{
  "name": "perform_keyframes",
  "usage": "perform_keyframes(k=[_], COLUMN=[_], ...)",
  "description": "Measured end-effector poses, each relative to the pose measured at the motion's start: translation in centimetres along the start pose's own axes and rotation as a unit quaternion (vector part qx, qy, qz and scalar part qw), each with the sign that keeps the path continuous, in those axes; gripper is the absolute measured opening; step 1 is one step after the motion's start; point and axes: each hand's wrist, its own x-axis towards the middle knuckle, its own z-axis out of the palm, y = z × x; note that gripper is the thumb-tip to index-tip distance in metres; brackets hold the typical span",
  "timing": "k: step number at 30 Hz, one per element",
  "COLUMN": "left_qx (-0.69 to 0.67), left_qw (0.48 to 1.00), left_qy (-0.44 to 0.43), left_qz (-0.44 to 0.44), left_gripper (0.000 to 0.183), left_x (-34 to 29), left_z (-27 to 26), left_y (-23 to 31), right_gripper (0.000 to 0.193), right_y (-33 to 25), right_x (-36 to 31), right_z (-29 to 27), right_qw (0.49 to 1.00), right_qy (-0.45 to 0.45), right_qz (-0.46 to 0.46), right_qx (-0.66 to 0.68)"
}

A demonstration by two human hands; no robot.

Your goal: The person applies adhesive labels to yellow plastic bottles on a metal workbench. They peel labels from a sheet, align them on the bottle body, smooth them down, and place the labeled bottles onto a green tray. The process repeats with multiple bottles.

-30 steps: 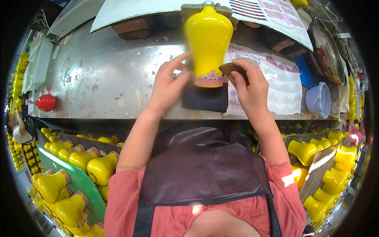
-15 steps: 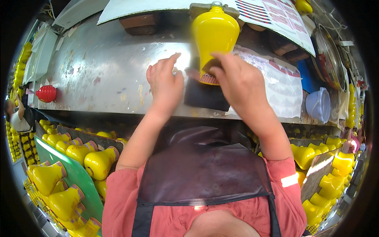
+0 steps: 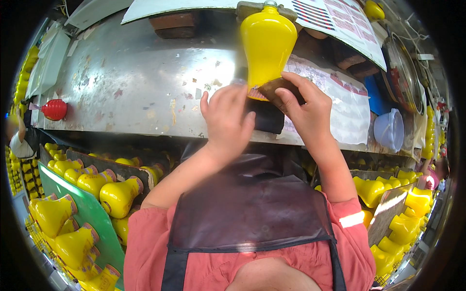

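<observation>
The yellow vase (image 3: 268,46) lies neck-away over the counter (image 3: 141,104), its patterned band (image 3: 256,94) seemingly best smoothed with light, flat strokes of the brown piece (image 3: 275,92) pinched in the right hand (image 3: 309,107), left hand (image 3: 226,119) loosely open alongside.

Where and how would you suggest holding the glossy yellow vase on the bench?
Probably grip the vase from the left, around its tapering lower body, narrower than the shoulder; the right hand, holding a flat brown piece, covers the foot's right side.

1 round red container (image 3: 54,110) at left, 1 lilac bucket (image 3: 396,128) at right
</observation>
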Motion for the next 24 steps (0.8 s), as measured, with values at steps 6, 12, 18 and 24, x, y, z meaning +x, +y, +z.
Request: perform_keyframes(k=[6, 12, 18, 24], left_qx=[0.012, 0.051, 0.002, -0.029], left_qw=[1.0, 0.999, 0.999, 0.999], left_qy=[-0.004, 0.0, -0.018, -0.008], left_qz=[-0.011, 0.017, 0.04, 0.029], left_gripper=[0.062, 0.07, 0.075, 0.075], left_x=[-0.1, -0.4, -0.7, -0.8], left_z=[0.1, -0.7, 0.5, 0.7], left_y=[0.0, 0.6, 0.7, 0.6], right_gripper=[0.02, 0.036, 0.073, 0.079], right_y=[2.3, -1.1, -2.5, -1.3], right_x=[-0.6, -3.1, -5.7, -5.0], right_z=[0.7, -1.3, 0.7, 1.9], right_qw=[0.979, 0.914, 0.943, 0.849], right_qy=[0.116, -0.079, -0.187, -0.153], right_qz=[0.121, 0.321, 0.236, 0.359], right_qx=[0.118, 0.235, 0.142, 0.357])
